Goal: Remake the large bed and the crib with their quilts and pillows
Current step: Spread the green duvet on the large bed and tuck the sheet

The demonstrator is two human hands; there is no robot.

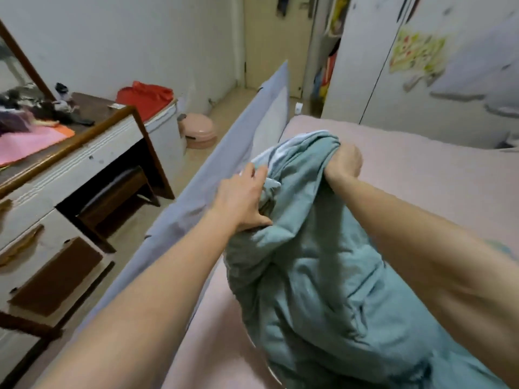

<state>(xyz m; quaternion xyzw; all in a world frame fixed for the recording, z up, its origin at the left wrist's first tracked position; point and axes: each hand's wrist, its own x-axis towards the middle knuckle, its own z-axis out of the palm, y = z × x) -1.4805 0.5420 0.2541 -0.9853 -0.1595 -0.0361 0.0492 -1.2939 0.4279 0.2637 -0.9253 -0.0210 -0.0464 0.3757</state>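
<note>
Quilt [323, 262] was bunched and lifted over the pink bed [421, 178], beside the grey rail [224, 164]. My right hand [344, 161] was fisted round its top edge; my left hand [241, 197], fingers spread, gripped a fold. I judged finding a corner before spreading best.

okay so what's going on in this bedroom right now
A person is holding a bunched teal quilt up over a bed with a pink sheet. The right hand grips its top edge, and the left hand clutches a fold lower down. The quilt is not yet spread out.
</note>
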